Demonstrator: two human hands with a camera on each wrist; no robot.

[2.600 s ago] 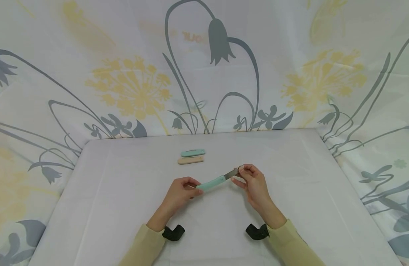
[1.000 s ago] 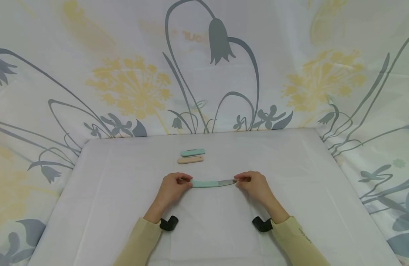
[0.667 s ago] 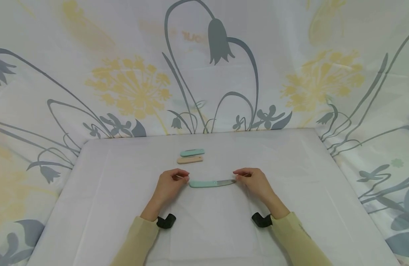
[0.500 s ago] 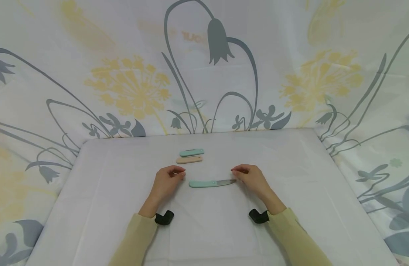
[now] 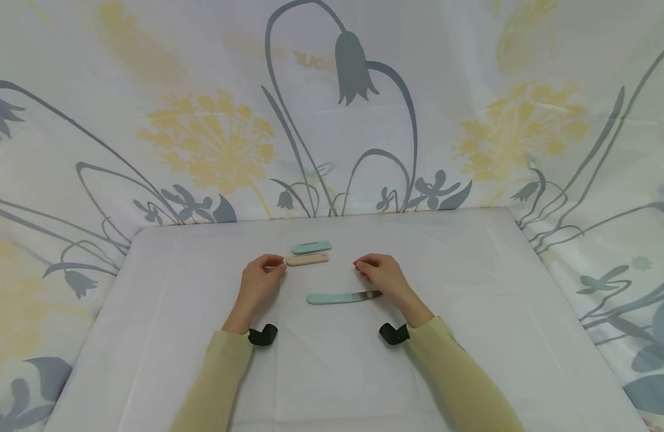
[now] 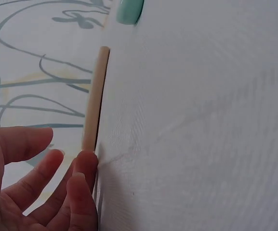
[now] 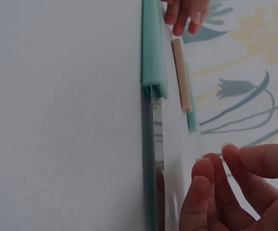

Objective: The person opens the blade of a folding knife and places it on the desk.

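Note:
An unfolded pocket knife [image 5: 332, 298] with a mint-green handle lies on the white table, its blade [image 7: 158, 130] pointing right. Behind it a folded beige pocket knife [image 5: 308, 260] lies beside a folded mint-green pocket knife [image 5: 312, 247]. My left hand [image 5: 260, 282] is at the left end of the beige knife, fingers loosely bent and thumb apart from them; in the left wrist view a fingertip [image 6: 86, 161] is at the knife's end, and I cannot tell if it touches. My right hand [image 5: 384, 276] hovers beyond the blade tip, fingers loosely bent, holding nothing.
A white cloth covers the table [image 5: 332, 372]. Behind it hangs a floral curtain [image 5: 213, 132], which also borders both sides. Black camera mounts [image 5: 263, 335] sit on both wrists below the yellow sleeves [image 5: 215, 384].
The mint knife was held by handle and blade, its blade swung straight, then laid on the table and released. Both hands have since moved away toward the folded knives.

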